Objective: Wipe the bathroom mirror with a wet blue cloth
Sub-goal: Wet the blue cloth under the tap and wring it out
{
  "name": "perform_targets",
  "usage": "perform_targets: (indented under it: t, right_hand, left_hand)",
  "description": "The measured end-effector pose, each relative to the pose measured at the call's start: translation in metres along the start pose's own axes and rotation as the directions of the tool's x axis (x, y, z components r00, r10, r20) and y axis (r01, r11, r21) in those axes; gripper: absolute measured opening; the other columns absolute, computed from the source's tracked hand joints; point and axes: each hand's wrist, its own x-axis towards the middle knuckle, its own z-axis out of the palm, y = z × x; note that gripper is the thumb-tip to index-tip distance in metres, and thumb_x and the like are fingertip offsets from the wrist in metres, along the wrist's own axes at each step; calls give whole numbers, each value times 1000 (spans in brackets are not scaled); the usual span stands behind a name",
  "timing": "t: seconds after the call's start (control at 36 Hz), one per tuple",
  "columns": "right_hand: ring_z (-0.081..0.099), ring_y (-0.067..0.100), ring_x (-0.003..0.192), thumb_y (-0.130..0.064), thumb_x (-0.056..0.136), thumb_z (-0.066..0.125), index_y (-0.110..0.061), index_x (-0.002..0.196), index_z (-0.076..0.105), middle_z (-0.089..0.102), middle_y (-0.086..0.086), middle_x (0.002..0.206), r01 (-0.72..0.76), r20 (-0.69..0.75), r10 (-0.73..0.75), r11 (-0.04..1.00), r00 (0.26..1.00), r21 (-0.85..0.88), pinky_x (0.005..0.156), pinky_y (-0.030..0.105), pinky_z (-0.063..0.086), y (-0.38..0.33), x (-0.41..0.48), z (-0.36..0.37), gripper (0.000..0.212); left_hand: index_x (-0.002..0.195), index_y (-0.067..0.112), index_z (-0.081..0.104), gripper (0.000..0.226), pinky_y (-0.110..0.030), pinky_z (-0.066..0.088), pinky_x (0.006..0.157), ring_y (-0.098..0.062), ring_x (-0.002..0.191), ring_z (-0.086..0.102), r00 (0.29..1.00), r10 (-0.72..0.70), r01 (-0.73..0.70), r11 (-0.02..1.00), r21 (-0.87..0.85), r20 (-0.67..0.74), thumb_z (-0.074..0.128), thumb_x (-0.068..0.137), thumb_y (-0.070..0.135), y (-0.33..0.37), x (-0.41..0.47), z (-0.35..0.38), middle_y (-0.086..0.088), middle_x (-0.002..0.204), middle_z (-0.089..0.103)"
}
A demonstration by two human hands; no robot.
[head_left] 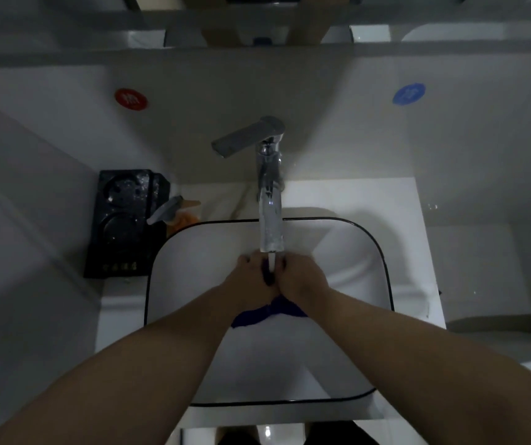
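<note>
The blue cloth (265,313) is bunched between both hands over the white sink (367,261). My left hand (246,279) and my right hand (301,281) press together around it, with a flap hanging below the wrists. A thin stream of water (272,263) runs from the chrome faucet (270,203) onto the cloth between my fingers. The mirror's lower edge (450,14) shows along the top of the view, reflecting two arms.
A black tray (123,226) with round holders sits left of the sink, with a grey and orange item (177,213) beside it. A red sticker (131,98) and a blue sticker (408,94) mark the wall. The faucet lever (245,138) points left.
</note>
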Motion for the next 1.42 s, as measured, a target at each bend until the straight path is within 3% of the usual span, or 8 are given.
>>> perform_targets:
  t: [0.22,0.44,0.58,0.78,0.83,0.94,1.22,1.42]
  right_hand:
    - [70,23,81,-21,98,63,-19,89,72,74,12,97,-366,288,235,443,929,819,80,39,58,-18,4,-25,13]
    - [65,27,111,-28,105,57,-18,135,60,68,6,120,-19,2,20,922,1000,386,91,34,50,-14,-25,1,32]
    - [68,36,118,-32,104,49,-10,128,68,70,16,129,-404,153,381,766,912,500,102,43,56,14,-6,-12,37]
    - [51,26,67,-19,62,66,-18,72,46,48,9,73,-308,311,238,-47,920,950,67,33,45,4,-16,-64,23]
    - [50,25,65,-23,60,64,-19,71,49,48,8,72,-306,281,202,100,938,947,64,31,42,5,-17,-73,19]
    - [55,23,79,-29,97,56,-14,88,61,59,5,84,-273,147,232,862,962,426,65,29,39,11,-8,-62,18]
    - [66,33,110,-62,94,52,-11,119,66,66,12,118,-152,-11,152,988,988,-31,92,40,57,10,-23,17,58]
    - [65,46,102,-23,100,56,-2,114,71,67,26,114,16,127,20,960,992,-279,88,54,56,11,-17,24,29]
  left_hand:
    - [110,12,72,31,-53,65,89,-29,93,76,965,-250,140,746,-651,-79,72,83,28,-48,1,19,-10,101,79]
    - [125,5,65,46,-33,61,67,-30,89,71,770,-579,412,130,-902,269,51,108,46,-29,-39,4,-18,113,75]
    - [121,17,65,30,-29,56,72,-18,95,69,939,-340,212,690,-692,-52,57,104,39,10,-59,-22,-7,120,72]
    - [99,30,73,31,-17,57,69,-1,82,71,936,-150,-91,770,-631,-317,60,93,2,19,-67,-28,11,92,72]
    - [100,29,74,25,-19,57,73,-4,87,71,928,-178,-46,817,-574,-328,61,89,11,5,-64,-26,7,97,70]
    - [111,29,74,44,-44,63,91,-27,102,71,946,-259,167,905,-391,-195,55,77,49,-26,-50,-11,-7,122,69]
    - [155,13,25,107,-39,50,84,-36,109,58,951,-287,287,958,-16,-115,81,80,67,-25,-17,24,-15,139,41]
    - [159,6,15,120,-45,52,100,-38,125,59,949,-312,314,941,125,-37,76,80,73,-22,-2,14,-20,144,44]
